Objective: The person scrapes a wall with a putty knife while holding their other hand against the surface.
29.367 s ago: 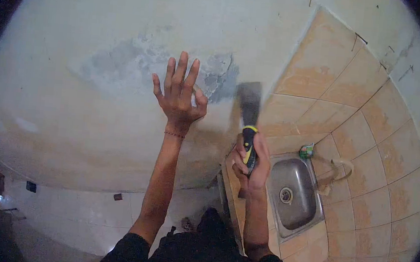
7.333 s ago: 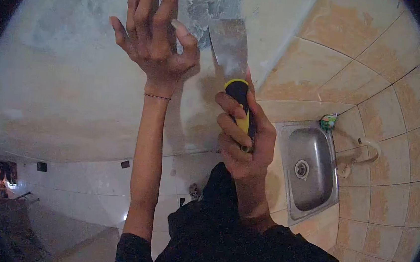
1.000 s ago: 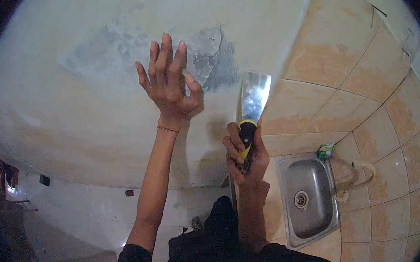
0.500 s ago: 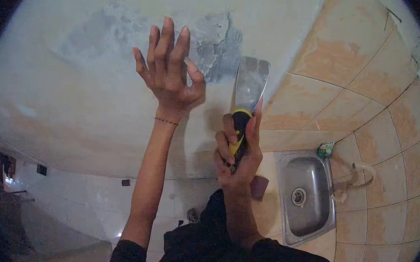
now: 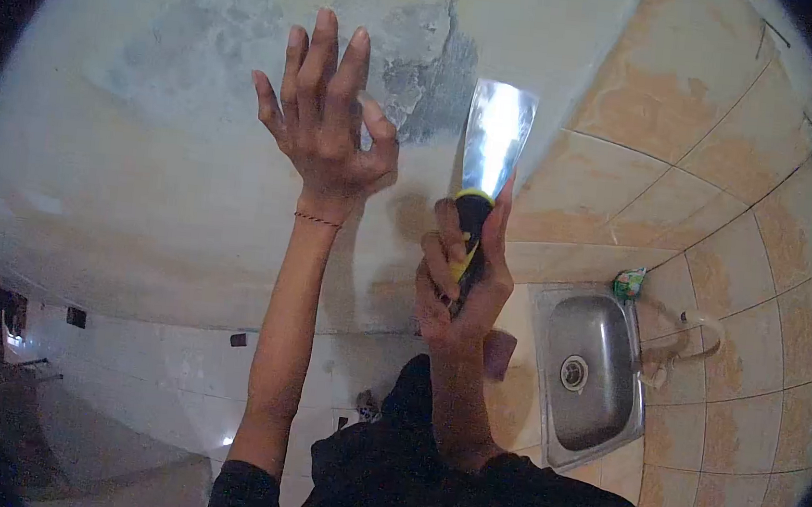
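Right hand (image 5: 466, 283) closed round black-yellow handle of scraper (image 5: 499, 141); blade up, in front of plaster wall (image 5: 167, 223) near its tiled right edge, blade contact unclear. Left hand (image 5: 330, 146) empty, fingers spread, palm to wall, touching or just off, can't tell. Grey bare patch (image 5: 431, 82) behind its fingertips, left of blade. Beyond right wrist: counter (image 5: 513, 413), steel sink (image 5: 546, 372). Green packet (image 5: 628, 285) at sink's far right corner.

The bare left hand (image 5: 328, 126) is raised on an outstretched forearm (image 5: 283, 330), fingers fanned upward and thumb bent; the bare right hand (image 5: 466, 283) sits lower, fingers curled in a firm grip.
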Action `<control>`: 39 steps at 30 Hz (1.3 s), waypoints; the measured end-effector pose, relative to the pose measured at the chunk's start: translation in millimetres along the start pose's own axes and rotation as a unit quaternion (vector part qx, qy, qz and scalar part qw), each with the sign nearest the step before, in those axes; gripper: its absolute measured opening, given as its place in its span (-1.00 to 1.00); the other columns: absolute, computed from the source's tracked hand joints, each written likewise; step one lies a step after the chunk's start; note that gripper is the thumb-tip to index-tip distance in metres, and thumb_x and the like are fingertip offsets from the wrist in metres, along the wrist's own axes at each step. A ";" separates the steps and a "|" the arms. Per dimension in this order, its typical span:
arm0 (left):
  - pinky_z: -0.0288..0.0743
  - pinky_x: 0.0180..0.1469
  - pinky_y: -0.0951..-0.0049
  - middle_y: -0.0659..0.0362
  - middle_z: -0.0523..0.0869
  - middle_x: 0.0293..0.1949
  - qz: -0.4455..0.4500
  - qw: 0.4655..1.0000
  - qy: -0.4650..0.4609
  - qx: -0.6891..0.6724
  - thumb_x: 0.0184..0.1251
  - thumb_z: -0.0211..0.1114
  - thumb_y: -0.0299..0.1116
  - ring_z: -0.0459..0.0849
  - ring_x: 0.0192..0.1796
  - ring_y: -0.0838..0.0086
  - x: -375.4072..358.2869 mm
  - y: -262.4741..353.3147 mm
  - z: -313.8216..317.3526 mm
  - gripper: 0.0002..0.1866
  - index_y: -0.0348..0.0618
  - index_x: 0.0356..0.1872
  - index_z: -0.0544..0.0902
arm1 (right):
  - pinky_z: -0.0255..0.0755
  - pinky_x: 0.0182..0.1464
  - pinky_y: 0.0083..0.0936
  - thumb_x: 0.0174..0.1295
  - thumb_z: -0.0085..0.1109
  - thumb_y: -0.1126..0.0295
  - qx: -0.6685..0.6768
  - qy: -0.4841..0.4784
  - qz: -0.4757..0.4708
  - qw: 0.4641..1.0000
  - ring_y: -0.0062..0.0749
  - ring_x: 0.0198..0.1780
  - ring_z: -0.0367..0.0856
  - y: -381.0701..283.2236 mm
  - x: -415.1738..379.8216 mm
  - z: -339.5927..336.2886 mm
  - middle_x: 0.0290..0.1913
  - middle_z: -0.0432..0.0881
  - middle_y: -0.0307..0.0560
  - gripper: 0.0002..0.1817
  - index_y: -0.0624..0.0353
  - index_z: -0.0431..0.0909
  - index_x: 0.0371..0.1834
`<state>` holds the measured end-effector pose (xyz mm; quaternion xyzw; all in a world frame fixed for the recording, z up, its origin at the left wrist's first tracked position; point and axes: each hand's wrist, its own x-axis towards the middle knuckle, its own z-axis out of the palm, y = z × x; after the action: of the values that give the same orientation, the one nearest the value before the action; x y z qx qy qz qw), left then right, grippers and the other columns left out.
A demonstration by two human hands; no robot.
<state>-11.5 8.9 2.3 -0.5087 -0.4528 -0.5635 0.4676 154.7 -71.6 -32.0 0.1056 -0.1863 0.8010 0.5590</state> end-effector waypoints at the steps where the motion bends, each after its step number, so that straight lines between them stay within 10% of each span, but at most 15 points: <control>1: -0.39 0.66 0.08 0.19 0.49 0.46 0.001 1.000 0.000 0.002 0.15 0.04 -0.26 0.33 0.54 0.27 0.0 0.5 -0.2 -0.35 0.13 0.37 0.56 | 0.18 -0.87 -0.77 0.66 -0.30 0.13 0.005 -0.006 -0.004 1.000 -0.65 -0.68 0.12 -0.1 1.6 0.9 -0.37 0.21 -0.17 -0.50 -0.40 0.07 0.62; 39: -0.38 0.65 0.06 0.12 0.51 0.44 0.008 1.000 0.005 0.010 0.15 0.02 -0.26 0.33 0.55 0.23 1.3 1.3 2.3 -0.37 0.04 0.33 0.59 | 0.21 -0.89 -0.75 0.66 -0.28 0.13 0.052 0.033 0.045 0.997 -0.66 -0.67 0.15 -22.4 -7.1 10.5 -0.38 0.21 -0.18 -0.57 -0.18 0.25 0.51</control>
<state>-10.0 10.9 3.8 -0.5045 -0.4523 -0.5578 0.4793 177.7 -75.2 -21.1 0.0996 -0.1310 0.8372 0.5216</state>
